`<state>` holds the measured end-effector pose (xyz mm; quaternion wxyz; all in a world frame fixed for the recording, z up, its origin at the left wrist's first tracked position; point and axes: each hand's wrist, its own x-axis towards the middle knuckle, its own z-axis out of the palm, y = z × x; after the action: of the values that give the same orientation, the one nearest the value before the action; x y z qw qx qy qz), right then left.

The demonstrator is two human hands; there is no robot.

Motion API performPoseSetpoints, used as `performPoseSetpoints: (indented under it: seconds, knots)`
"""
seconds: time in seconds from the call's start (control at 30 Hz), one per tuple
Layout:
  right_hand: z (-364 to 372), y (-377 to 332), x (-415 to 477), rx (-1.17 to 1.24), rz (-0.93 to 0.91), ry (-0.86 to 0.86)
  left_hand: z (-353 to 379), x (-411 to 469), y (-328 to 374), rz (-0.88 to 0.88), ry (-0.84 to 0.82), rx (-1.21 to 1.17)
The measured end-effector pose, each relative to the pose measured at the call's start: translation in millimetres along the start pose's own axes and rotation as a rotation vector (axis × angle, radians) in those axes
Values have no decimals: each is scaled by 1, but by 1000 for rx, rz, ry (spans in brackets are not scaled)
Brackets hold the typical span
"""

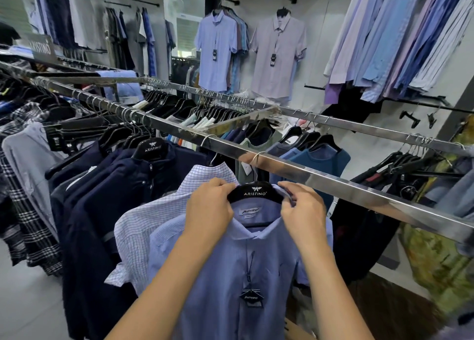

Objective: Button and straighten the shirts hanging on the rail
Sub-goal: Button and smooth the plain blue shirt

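Both hands pinch the collar of a blue shirt (230, 275) on a black hanger (255, 193): left hand (209, 207) at one shoulder, right hand (304, 209) opposite, below the chrome rail (320, 176).

The steel rail (320, 176) carries shirts (243, 262) on black hangers (153, 148).

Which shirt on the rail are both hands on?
The plain light-blue shirt: left hand and right hand grip its collar. The checked shirt hangs left of it.

"ARISTINO" stands on two black hangers (255, 192) (153, 147) and a wall sign (41, 47).
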<state>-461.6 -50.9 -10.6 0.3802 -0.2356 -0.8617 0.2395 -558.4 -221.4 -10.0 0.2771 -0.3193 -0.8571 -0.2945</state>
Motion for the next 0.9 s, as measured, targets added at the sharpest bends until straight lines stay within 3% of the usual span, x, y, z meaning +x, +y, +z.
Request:
performPoseSetpoints:
  seconds: [0.13, 0.23, 0.33, 0.43, 0.63, 0.73, 0.9]
  knots:
    - [4, 3, 7, 18, -11, 103, -8, 16, -3, 31, -186, 133]
    - [3, 7, 15, -58, 104, 5, -16, 27, -6, -33, -312, 119]
    - [-3, 7, 26, -155, 276, -165, -24, 34, -10, -171, -277, -169]
    - [-6, 4, 31, -227, 273, -313, -23, 32, -8, -254, -266, -374]
    - [0, 10, 22, -45, -18, -208, -9, 17, -7, 54, -168, -88]
    - [-3, 11, 18, 10, -63, -182, -9, 13, -6, 85, -151, 14]
    - [-1, 10, 15, 4, -62, -143, -7, 17, -6, 46, -99, -41]
